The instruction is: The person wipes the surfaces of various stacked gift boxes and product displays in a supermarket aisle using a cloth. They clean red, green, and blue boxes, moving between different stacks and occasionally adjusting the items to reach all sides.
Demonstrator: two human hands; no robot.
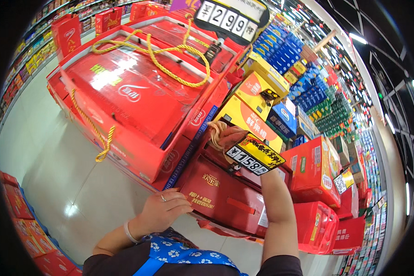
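Note:
My left hand [167, 209], with a ring and a light bracelet, rests its fingers on the near left corner of a dark red gift box [224, 196] with gold writing. My right hand [232, 137] reaches over the boxes and grips a bunched beige cloth [216, 132] at the far side of the dark red box. A yellow and white price sign [257, 155] stands in front of my right wrist and partly hides it. To the left is a large red carton [131, 89] with a shiny top and yellow rope handles [189, 65].
Above the carton a black-framed price sign [229, 17] stands on a clip. Yellow fruit cartons [250, 119] and a red box [312, 172] are stacked to the right. Red bags [315, 226] stand near my right arm. Tiled floor [72, 193] and stocked shelves [31, 58] lie left.

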